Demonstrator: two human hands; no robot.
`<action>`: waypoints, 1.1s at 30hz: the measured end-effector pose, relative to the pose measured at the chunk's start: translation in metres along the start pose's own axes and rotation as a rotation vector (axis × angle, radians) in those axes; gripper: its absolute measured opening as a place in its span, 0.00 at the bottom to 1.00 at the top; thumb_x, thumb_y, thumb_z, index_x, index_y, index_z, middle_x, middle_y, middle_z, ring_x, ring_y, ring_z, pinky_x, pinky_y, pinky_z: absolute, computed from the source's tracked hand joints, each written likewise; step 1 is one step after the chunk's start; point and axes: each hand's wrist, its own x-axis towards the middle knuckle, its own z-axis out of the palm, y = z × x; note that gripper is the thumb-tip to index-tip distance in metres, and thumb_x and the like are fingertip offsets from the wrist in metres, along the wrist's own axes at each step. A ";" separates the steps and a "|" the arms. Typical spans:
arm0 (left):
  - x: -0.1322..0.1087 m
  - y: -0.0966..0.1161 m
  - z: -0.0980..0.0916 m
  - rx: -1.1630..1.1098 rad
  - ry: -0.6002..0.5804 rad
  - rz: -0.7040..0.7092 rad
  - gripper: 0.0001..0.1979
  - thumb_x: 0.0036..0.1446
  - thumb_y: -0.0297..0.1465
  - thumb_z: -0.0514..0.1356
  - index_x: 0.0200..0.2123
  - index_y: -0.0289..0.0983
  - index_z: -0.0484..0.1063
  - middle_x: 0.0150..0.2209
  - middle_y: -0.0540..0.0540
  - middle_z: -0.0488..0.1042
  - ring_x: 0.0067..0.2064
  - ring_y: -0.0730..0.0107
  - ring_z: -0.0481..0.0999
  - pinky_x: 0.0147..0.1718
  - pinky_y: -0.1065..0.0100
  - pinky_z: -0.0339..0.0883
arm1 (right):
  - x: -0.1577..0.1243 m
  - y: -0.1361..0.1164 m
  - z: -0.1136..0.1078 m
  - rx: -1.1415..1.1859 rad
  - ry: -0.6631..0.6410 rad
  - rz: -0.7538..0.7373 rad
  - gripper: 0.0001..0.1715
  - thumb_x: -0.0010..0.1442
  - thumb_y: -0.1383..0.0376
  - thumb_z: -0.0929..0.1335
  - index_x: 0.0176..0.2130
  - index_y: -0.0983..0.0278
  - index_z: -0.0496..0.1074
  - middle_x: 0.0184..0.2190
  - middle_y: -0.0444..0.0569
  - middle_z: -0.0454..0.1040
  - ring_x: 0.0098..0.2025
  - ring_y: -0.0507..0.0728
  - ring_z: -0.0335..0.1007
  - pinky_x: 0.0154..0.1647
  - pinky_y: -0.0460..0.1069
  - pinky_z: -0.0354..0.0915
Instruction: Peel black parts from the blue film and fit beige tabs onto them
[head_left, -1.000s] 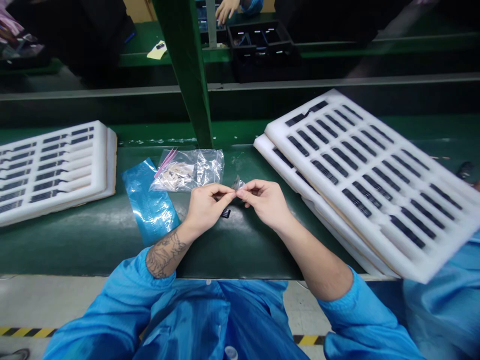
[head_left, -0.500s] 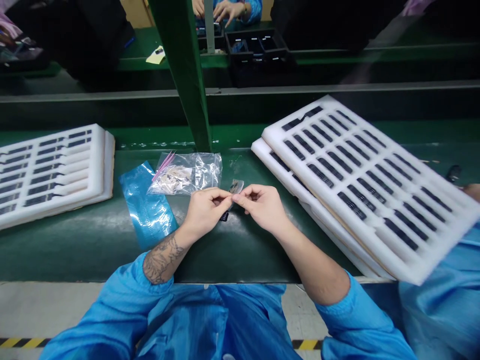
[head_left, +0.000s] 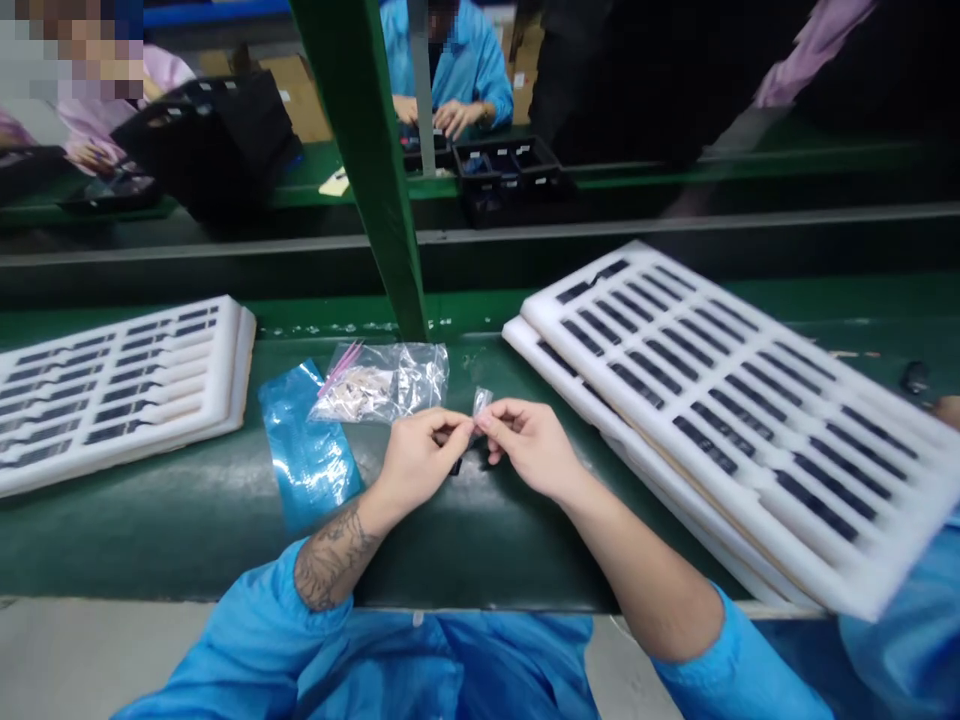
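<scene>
My left hand (head_left: 421, 452) is closed in a pinch around a small black part (head_left: 456, 467), most of it covered by my fingers. Thumb and forefinger of my right hand (head_left: 531, 446) pinch at a small piece of clear film (head_left: 482, 400) that sticks up between the two hands. The fingertips of both hands meet, so exactly where film and part touch is hidden. Just beyond my left hand lies a clear plastic bag (head_left: 424, 372) of small pale pieces, with pink sticks (head_left: 341, 368) on it. A shiny blue pouch (head_left: 309, 450) rests left of my forearm.
White foam trays (head_left: 757, 350) with black strip-like parts are stacked at the right; more foam trays (head_left: 236, 370) stand left. A green post (head_left: 375, 190) rises behind the bag. Across the bench, a co-worker in blue (head_left: 480, 70) works near a black divided bin (head_left: 510, 165).
The view has tipped upward, so the bench sits lower in the picture and more of the people opposite shows. My hands stay together; the clear film looks narrower and more upright.
</scene>
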 end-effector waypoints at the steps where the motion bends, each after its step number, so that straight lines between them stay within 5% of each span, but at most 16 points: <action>1: 0.000 -0.001 0.000 -0.031 -0.010 -0.051 0.07 0.60 0.33 0.65 0.34 0.37 0.82 0.30 0.48 0.82 0.29 0.73 0.79 0.29 0.74 0.71 | -0.001 -0.001 0.000 -0.010 -0.003 -0.002 0.25 0.52 0.47 0.78 0.32 0.66 0.77 0.25 0.45 0.75 0.20 0.48 0.66 0.21 0.45 0.68; 10: 0.002 -0.002 0.005 -0.346 -0.048 -0.280 0.13 0.55 0.39 0.69 0.31 0.34 0.79 0.27 0.46 0.80 0.23 0.75 0.76 0.23 0.75 0.72 | -0.003 -0.004 -0.002 -0.093 0.000 -0.087 0.14 0.57 0.57 0.76 0.30 0.65 0.75 0.27 0.44 0.75 0.26 0.49 0.68 0.27 0.46 0.68; 15: 0.002 -0.004 0.006 -0.397 -0.057 -0.332 0.15 0.56 0.42 0.69 0.33 0.35 0.78 0.35 0.44 0.81 0.31 0.69 0.80 0.26 0.72 0.76 | -0.005 -0.002 -0.003 -0.141 -0.021 -0.160 0.10 0.61 0.61 0.73 0.31 0.64 0.76 0.31 0.46 0.77 0.31 0.51 0.70 0.32 0.46 0.67; 22: 0.003 0.006 -0.012 0.072 -0.251 -0.151 0.08 0.60 0.34 0.63 0.31 0.36 0.78 0.26 0.51 0.78 0.25 0.78 0.73 0.26 0.77 0.66 | -0.011 -0.015 -0.011 -0.578 -0.106 -0.308 0.10 0.66 0.66 0.68 0.32 0.63 0.75 0.30 0.43 0.76 0.31 0.50 0.68 0.33 0.46 0.61; 25: 0.002 0.006 -0.011 -0.008 -0.284 -0.214 0.09 0.59 0.35 0.63 0.30 0.36 0.77 0.25 0.50 0.78 0.24 0.76 0.73 0.25 0.75 0.66 | -0.011 -0.015 -0.007 -0.604 -0.091 -0.340 0.11 0.64 0.69 0.66 0.29 0.63 0.71 0.27 0.42 0.72 0.29 0.50 0.66 0.33 0.46 0.59; 30: 0.002 0.000 -0.005 -0.218 -0.182 -0.268 0.10 0.58 0.36 0.65 0.30 0.34 0.76 0.28 0.46 0.79 0.28 0.71 0.78 0.27 0.73 0.72 | -0.012 -0.013 -0.002 -0.592 0.013 -0.367 0.12 0.59 0.72 0.66 0.24 0.62 0.65 0.24 0.41 0.68 0.26 0.50 0.61 0.29 0.46 0.56; 33: 0.004 -0.001 -0.010 -0.221 -0.329 -0.235 0.10 0.61 0.36 0.63 0.32 0.35 0.76 0.28 0.47 0.78 0.28 0.72 0.77 0.28 0.73 0.72 | -0.012 -0.012 -0.006 -0.680 -0.065 -0.412 0.12 0.60 0.71 0.66 0.26 0.62 0.66 0.24 0.41 0.68 0.27 0.50 0.62 0.32 0.47 0.56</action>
